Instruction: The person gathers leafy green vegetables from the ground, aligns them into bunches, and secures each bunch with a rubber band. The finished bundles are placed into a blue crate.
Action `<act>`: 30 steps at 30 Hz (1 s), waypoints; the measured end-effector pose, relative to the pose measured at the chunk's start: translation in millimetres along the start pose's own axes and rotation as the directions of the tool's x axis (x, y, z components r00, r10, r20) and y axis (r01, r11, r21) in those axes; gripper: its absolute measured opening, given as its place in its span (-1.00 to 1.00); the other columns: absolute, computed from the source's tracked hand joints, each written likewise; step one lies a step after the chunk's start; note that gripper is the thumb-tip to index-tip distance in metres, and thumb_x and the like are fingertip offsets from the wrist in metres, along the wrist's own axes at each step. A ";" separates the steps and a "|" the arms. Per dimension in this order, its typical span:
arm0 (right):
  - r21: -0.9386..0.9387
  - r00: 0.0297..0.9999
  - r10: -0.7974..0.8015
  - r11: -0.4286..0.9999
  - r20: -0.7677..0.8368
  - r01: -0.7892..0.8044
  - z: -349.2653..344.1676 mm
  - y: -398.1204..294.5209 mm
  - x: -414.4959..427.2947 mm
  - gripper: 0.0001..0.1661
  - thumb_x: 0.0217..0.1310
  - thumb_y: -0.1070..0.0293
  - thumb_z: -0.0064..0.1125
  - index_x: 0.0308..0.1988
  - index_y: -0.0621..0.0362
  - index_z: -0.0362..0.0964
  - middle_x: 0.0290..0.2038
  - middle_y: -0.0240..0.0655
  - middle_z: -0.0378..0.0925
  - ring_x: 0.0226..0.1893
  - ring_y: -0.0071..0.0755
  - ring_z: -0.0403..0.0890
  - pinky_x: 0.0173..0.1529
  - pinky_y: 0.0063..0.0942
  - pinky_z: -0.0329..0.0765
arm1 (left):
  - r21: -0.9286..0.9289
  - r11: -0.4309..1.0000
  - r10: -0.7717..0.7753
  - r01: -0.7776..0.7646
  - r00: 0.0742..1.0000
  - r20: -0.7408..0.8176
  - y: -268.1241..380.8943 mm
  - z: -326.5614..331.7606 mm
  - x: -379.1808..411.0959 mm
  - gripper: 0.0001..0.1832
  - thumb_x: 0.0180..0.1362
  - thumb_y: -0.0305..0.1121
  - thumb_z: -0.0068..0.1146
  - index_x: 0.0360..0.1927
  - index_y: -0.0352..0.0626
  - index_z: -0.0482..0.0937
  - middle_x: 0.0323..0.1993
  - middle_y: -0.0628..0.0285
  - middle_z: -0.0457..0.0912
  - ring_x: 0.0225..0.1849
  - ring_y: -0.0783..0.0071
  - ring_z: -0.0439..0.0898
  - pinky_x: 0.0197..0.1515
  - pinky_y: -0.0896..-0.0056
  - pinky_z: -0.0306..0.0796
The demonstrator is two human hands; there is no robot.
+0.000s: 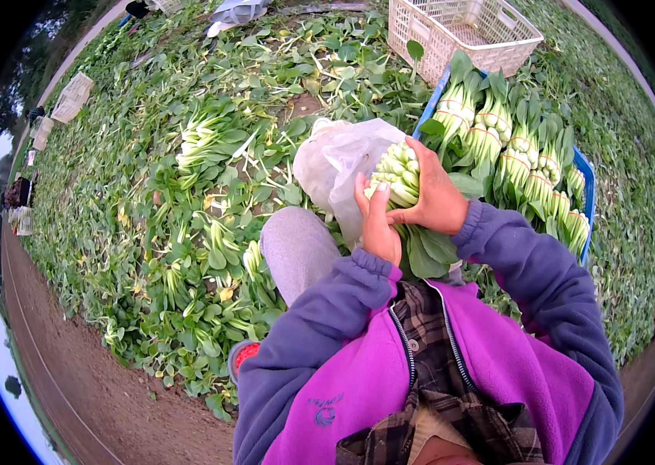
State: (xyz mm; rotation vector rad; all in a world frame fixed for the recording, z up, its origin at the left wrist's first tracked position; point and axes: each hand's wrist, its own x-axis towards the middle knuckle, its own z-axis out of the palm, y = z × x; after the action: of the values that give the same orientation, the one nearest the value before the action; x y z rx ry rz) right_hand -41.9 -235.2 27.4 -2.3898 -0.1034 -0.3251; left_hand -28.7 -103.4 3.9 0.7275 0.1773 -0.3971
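Both hands close around a bunch of leafy greens, likely bok choy (400, 168), its pale stem ends up and its leaves hanging down. My left hand (378, 221) grips it from the lower left, the thumb on the stems. My right hand (437, 189) wraps its right side. Whether a band goes round this bunch is hidden. Just behind it lies a translucent plastic bag (339, 157). To the right, a blue crate (590, 192) holds several bunches (516, 165) with red bands around their stems.
A whitish slatted plastic crate (437, 49) stands beyond the blue one. Cut greens (202, 142) lie in a pile to the left, with more loose plants near my knee. Leaves cover the ground. Further crates (73, 97) stand far left, by a dirt track (89, 389).
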 end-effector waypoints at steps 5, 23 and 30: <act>0.064 0.998 0.059 0.996 -0.029 -0.057 -6.9 3.8 -0.8 0.36 -0.32 0.09 0.55 0.33 0.28 -0.19 0.20 0.11 0.13 0.21 0.10 0.24 0.31 -0.22 0.21 | -0.130 0.977 -0.112 0.167 0.929 0.352 12.3 -31.6 9.9 -0.21 0.12 -0.59 -0.21 0.44 -0.28 -0.20 0.37 0.04 0.11 0.36 0.24 0.19 0.38 0.26 0.07; 0.257 0.933 0.021 0.959 0.360 -0.121 -43.9 25.0 27.0 0.29 -0.24 0.31 0.50 0.35 0.21 -0.24 0.22 -0.12 0.14 0.24 -0.26 0.23 0.33 -0.31 0.17 | 0.463 0.855 -0.365 0.232 0.904 0.222 16.0 -32.3 35.3 -0.04 -0.01 -0.45 0.37 0.41 -0.18 -0.01 0.13 0.12 0.39 -0.08 0.42 0.55 -0.27 0.48 0.54; -0.070 0.977 -0.128 0.987 0.173 0.142 -30.7 5.8 7.4 0.41 -0.50 0.15 0.63 0.31 0.22 -0.11 0.14 0.02 0.23 0.13 0.11 0.33 0.20 -0.18 0.30 | 0.394 0.915 -0.251 0.091 0.892 0.376 -2.1 -47.3 26.4 -0.08 -0.03 -0.67 0.18 0.41 -0.21 -0.03 0.25 0.16 0.26 0.26 0.33 0.33 0.19 0.31 0.36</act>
State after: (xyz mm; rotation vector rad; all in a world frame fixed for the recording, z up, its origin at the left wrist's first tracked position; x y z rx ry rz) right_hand -40.1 -260.1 47.5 -2.4950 -0.3382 -0.1932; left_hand -6.5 -80.5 -39.9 0.9794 -0.2518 -0.7650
